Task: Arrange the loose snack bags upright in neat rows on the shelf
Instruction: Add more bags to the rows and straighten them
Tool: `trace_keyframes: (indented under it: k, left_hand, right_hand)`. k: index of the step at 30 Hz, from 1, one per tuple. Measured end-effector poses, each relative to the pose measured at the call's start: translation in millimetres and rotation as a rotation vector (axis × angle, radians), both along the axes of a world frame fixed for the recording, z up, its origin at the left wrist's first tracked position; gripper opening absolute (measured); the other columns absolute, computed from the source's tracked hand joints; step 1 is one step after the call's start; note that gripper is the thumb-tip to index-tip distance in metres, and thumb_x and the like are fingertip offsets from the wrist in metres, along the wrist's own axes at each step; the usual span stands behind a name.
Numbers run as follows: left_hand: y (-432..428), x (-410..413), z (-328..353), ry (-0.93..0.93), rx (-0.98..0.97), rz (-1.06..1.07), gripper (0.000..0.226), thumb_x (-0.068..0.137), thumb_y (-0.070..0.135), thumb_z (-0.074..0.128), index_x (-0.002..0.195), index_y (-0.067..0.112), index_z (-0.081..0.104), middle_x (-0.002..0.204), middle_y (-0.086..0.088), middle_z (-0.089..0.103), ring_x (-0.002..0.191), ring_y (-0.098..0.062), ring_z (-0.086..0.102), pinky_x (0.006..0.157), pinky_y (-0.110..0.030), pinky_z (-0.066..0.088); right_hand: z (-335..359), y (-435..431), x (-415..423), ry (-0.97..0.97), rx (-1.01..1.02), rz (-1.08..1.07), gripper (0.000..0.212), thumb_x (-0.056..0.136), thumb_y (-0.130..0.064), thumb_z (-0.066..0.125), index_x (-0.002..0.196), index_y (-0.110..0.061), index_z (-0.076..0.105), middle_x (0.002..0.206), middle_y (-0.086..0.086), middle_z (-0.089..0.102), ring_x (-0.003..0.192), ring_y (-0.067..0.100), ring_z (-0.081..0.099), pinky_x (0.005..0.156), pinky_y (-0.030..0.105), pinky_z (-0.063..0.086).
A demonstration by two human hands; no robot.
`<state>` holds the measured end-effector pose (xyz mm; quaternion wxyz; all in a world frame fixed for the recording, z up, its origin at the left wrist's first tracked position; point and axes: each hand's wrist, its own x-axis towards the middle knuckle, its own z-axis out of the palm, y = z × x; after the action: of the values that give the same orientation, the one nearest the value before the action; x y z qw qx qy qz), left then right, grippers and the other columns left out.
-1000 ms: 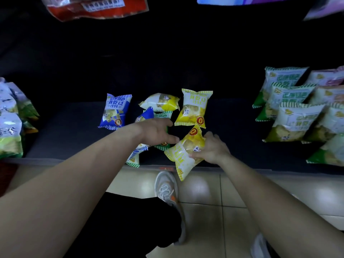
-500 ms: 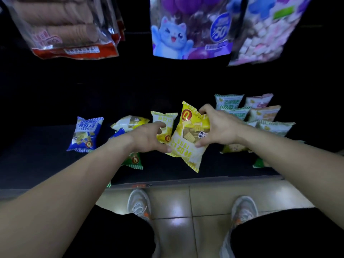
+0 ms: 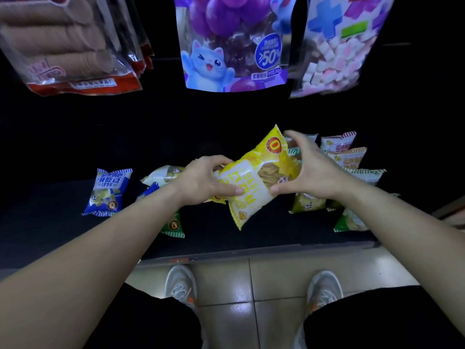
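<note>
The left hand curls round one end of a yellow bag. The right hand pinches the other side with thumb and fingers. The bag is tipped, up above the shelf. Behind the right hand, neat bags sit in rows. Left of the left hand, a blue bag lies loose, with more loose ones under that arm. I think lots is left.

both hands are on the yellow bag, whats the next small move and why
Probably rotate the yellow bag upright, then set it on the shelf. The left hand and right hand both grip it off the shelf, tilted, with its print upside down, while the bags at the right already sit in rows.
</note>
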<state>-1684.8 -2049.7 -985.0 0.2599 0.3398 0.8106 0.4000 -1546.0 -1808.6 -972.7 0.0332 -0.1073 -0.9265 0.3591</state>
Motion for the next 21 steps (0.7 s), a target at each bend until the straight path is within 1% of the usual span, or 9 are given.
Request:
trace_keyframes:
  k: [2,3,5,7,10,13,16,18,21]
  left_hand:
    - [2.8,-1.8,1.8,0.173,-0.164,-0.006,0.065,0.053,0.059,0.087,0.109,0.043,0.06,0.095,0.018,0.065,0.086,0.0,0.062,0.07,-0.017,0.046]
    - [5.0,-1.6,1.9,0.245,-0.242,-0.025,0.071,0.051,0.062,0.086,0.114,0.044,0.059,0.094,0.017,0.063,0.085,-0.001,0.059,0.067,-0.018,0.044]
    - [11.6,1.8,1.7,0.368,-0.355,-0.077,0.074,0.049,0.065,0.084,0.116,0.046,0.058,0.089,0.016,0.06,0.083,0.0,0.053,0.063,-0.022,0.042]
    - [18.9,6.7,1.9,0.486,-0.408,-0.125,0.073,0.048,0.065,0.083,0.114,0.046,0.058,0.081,0.017,0.058,0.074,0.002,0.051,0.057,-0.023,0.04]
    - [24.5,11.0,4.1,0.534,-0.397,-0.133,0.069,0.045,0.067,0.083,0.106,0.047,0.059,0.072,0.019,0.055,0.065,0.003,0.051,0.049,-0.021,0.034]
    - [24.3,10.9,5.1,0.463,-0.329,-0.103,0.073,0.04,0.068,0.082,0.105,0.047,0.056,0.075,0.018,0.058,0.068,0.003,0.053,0.051,-0.017,0.035]
    - [24.0,7.6,6.9,0.363,-0.121,0.026,0.08,0.046,0.057,0.087,0.117,0.045,0.051,0.089,0.017,0.059,0.074,0.001,0.057,0.06,-0.017,0.045]
    - [23.7,4.7,6.9,0.211,0.045,0.078,0.083,0.05,0.047,0.091,0.123,0.038,0.051,0.098,0.015,0.062,0.081,-0.003,0.063,0.07,-0.025,0.054]
    - [22.5,7.4,4.0,0.073,-0.022,0.005,0.094,0.045,0.057,0.087,0.129,0.036,0.051,0.111,0.013,0.062,0.099,-0.008,0.063,0.087,-0.034,0.055]
  right_hand:
    - [3.3,0.3,-1.7,0.049,0.206,0.004,0.126,0.054,-0.061,0.087,0.152,-0.037,0.012,0.15,-0.007,0.022,0.132,0.011,0.031,0.103,0.031,0.033]
    - [5.1,-1.9,-2.9,0.072,0.316,0.027,0.123,0.054,-0.064,0.084,0.152,-0.036,0.015,0.151,-0.005,0.021,0.135,0.016,0.03,0.104,0.035,0.033]
    - [6.9,-9.2,-7.0,0.064,0.544,0.121,0.11,0.057,-0.071,0.076,0.149,-0.033,0.03,0.15,-0.003,0.029,0.136,0.023,0.03,0.108,0.045,0.034]
    - [4.4,-17.8,-11.4,-0.053,0.654,0.227,0.099,0.061,-0.076,0.071,0.145,-0.033,0.041,0.148,-0.005,0.041,0.134,0.022,0.038,0.108,0.046,0.034]
    - [-3.8,-25.2,-13.0,-0.267,0.53,0.278,0.101,0.056,-0.076,0.073,0.143,-0.035,0.042,0.136,-0.007,0.056,0.122,0.019,0.052,0.095,0.041,0.047]
    - [-11.2,-25.2,-13.9,-0.259,0.509,0.284,0.09,0.054,-0.074,0.076,0.132,-0.039,0.048,0.117,-0.011,0.062,0.106,0.016,0.057,0.082,0.04,0.051]
    - [-17.1,-15.4,-12.9,-0.206,0.392,0.2,0.079,0.056,-0.07,0.079,0.124,-0.039,0.052,0.104,-0.014,0.061,0.094,0.013,0.059,0.075,0.037,0.052]
    - [-20.8,-4.7,-8.6,-0.19,0.214,0.139,0.077,0.058,-0.064,0.083,0.124,-0.037,0.054,0.106,-0.015,0.063,0.092,0.009,0.061,0.077,0.038,0.054]
    - [-23.7,7.5,0.0,-0.14,-0.002,0.088,0.073,0.061,-0.06,0.085,0.122,-0.036,0.054,0.111,-0.016,0.062,0.099,0.007,0.061,0.081,0.033,0.054]
